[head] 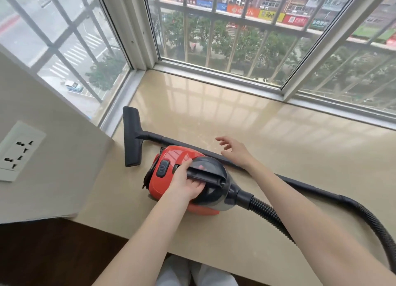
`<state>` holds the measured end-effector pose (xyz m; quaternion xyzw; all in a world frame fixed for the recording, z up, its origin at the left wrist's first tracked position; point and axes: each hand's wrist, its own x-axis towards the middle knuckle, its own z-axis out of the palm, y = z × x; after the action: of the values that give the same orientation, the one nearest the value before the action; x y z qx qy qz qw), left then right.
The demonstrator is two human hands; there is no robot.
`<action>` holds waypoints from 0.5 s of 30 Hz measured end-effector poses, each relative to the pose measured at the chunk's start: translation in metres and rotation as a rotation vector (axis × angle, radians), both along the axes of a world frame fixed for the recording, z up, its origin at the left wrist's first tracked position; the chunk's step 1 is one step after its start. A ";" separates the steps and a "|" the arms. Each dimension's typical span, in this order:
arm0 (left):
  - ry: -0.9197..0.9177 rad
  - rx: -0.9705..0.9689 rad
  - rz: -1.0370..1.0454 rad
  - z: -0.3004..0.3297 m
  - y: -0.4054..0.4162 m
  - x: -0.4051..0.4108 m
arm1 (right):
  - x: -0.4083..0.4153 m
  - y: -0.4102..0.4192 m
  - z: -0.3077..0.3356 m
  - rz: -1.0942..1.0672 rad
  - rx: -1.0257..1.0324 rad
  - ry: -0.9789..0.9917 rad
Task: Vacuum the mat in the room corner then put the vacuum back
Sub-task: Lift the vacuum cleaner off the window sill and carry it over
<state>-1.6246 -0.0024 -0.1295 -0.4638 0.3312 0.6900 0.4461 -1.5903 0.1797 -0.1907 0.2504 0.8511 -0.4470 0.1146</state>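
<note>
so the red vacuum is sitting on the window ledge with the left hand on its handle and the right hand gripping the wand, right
Not quite. The head view shows the right hand open, fingers spread, hovering over the wand rather than gripping it. The rest holds: the red vacuum sits on the window ledge, and the left hand is on its handle.

I see a glossy beige counter running under the windows, bare surface reflecting the frames. Corner window has white frames, metal bars outside. Through the glass: trees, shop signs, a street with a white car. Wall socket plate on the beige wall. Dark wood floor below the counter edge.
</note>
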 end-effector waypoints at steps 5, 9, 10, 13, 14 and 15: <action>0.041 -0.007 0.126 -0.017 0.015 0.006 | -0.013 0.009 -0.036 0.139 0.168 -0.033; 0.100 -0.042 0.125 -0.031 0.015 0.012 | -0.014 0.012 -0.066 0.188 0.240 -0.114; 0.120 -0.050 0.117 -0.034 0.015 0.014 | -0.013 0.012 -0.073 0.205 0.257 -0.139; 0.178 -0.039 0.108 -0.038 0.012 0.018 | -0.012 0.013 -0.095 0.278 0.307 -0.212; 0.182 -0.025 0.118 -0.038 0.012 0.019 | -0.013 0.013 -0.102 0.302 0.320 -0.229; 0.180 -0.006 0.133 -0.038 0.012 0.020 | -0.013 0.014 -0.107 0.319 0.333 -0.242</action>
<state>-1.6050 0.0091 -0.1675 -0.4223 0.3404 0.7559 0.3666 -1.6037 0.1935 -0.2981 0.1802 0.9217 -0.2439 0.2419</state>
